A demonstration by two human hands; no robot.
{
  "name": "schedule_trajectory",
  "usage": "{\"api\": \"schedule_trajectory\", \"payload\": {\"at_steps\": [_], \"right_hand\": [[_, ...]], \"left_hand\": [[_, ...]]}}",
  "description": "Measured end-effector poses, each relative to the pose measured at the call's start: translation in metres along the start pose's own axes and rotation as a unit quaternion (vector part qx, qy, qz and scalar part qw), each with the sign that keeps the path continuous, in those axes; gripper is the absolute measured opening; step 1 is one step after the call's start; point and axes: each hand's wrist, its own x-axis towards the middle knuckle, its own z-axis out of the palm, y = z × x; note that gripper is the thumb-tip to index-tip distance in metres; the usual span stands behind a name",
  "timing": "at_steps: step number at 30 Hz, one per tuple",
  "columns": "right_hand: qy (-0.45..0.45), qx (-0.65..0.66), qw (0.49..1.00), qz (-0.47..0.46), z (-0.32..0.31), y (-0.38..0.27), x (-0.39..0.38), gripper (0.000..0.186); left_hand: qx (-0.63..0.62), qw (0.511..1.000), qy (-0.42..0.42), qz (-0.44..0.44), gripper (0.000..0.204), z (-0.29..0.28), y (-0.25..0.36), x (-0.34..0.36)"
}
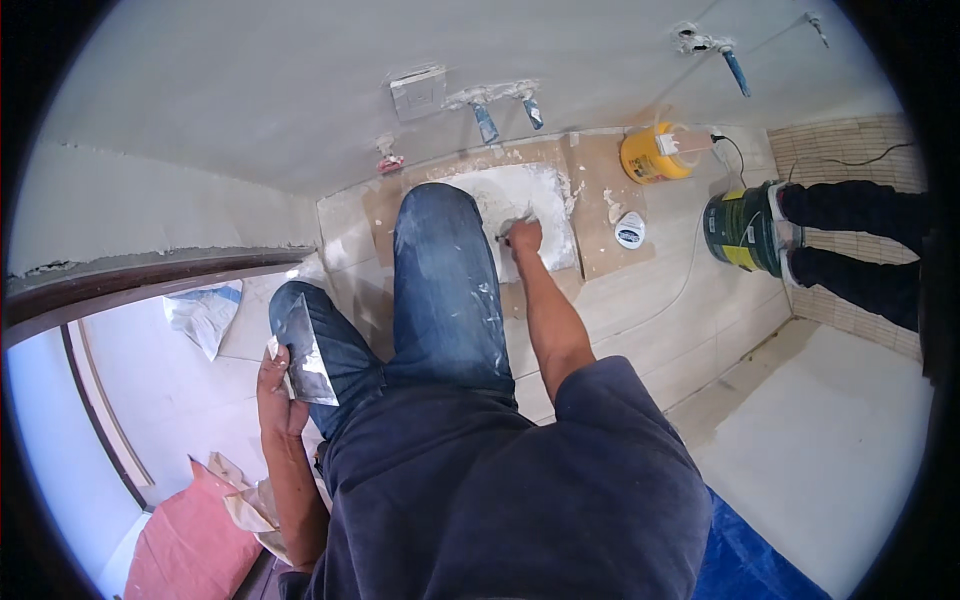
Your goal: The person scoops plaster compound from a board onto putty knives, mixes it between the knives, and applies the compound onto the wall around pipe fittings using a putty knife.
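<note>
Beside my left knee, my left hand (278, 385) is closed on a flat metal trowel (313, 362), its broad shiny blade tilted up and white smears on it. My right hand (525, 238) reaches down to a square board (545, 200) coated with white plaster paste. Its fingers are curled round something small and greyish, mostly hidden by the hand, low against the paste. My bent knee in jeans covers the left part of the board. Flattened cardboard (598, 240) lies under and around the board.
A yellow bucket (645, 158) and a round white lid (629, 231) sit right of the board. Farther right, another person's feet are on a green bucket (738, 228); a cable runs nearby. Taped pipe stubs (485, 122) stick out of the wall. A white sack (205, 315) lies left.
</note>
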Motion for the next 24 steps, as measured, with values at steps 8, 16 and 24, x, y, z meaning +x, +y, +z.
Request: {"api": "schedule_trajectory", "payload": {"at_steps": [8, 16, 24], "right_hand": [[-0.099, 0.323, 0.941, -0.008, -0.070, -0.022, 0.020, 0.038], [-0.041, -0.323, 0.878, -0.350, -0.078, -0.033, -0.038, 0.037], [-0.195, -0.447, 0.775, -0.402, -0.102, -0.039, -0.025, 0.027]], "left_hand": [[0.009, 1.000, -0.009, -0.004, 0.033, 0.005, 0.000, 0.003], [0.022, 0.999, 0.001, -0.034, 0.035, 0.016, -0.006, 0.009], [0.017, 1.000, -0.008, -0.017, 0.034, 0.003, -0.008, 0.009]]}}
